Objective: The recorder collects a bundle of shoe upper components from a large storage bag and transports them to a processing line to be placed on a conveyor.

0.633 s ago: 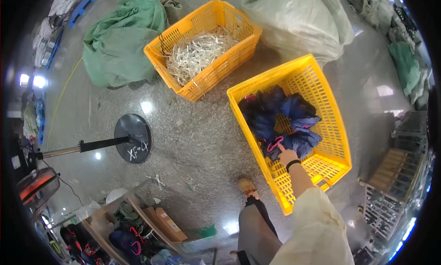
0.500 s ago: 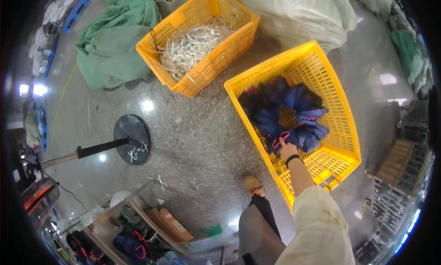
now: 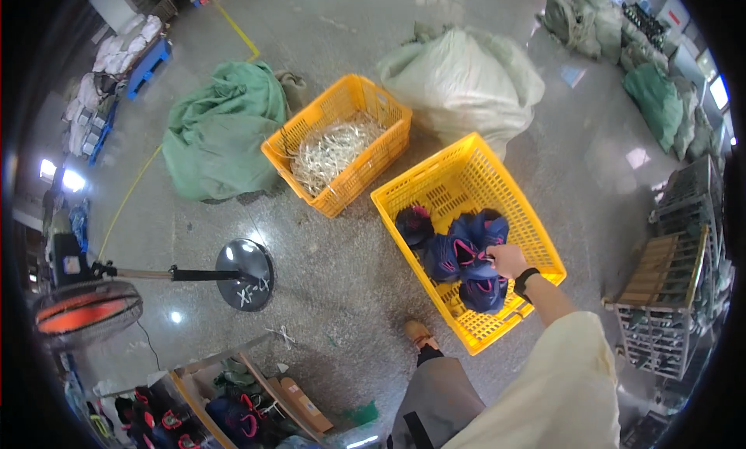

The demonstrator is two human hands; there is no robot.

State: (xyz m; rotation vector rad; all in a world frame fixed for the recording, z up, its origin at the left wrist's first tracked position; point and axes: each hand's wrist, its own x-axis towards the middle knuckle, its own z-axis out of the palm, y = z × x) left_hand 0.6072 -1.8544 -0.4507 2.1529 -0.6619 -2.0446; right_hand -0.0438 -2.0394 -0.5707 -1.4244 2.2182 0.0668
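My right hand, with a dark band on its wrist, reaches down into a large yellow plastic crate. Its fingers are closed on a bundle of navy shoe uppers with pink trim, gripping it near a pink loop. Exactly how the fingers hold the loop is partly hidden. A darker upper with pink edging lies by the crate's left wall, beside the bundle. My left hand is out of sight.
A smaller orange crate of pale strips stands beyond, between a green sack and a white sack. To the left are a round-based stand and a fan. Boxed uppers sit lower left; a metal cage stands right.
My view has swung, and the crates appear smaller. The navy uppers, formerly spread in a ring, are now gathered into a tighter clump under my right hand, which has closed on them.
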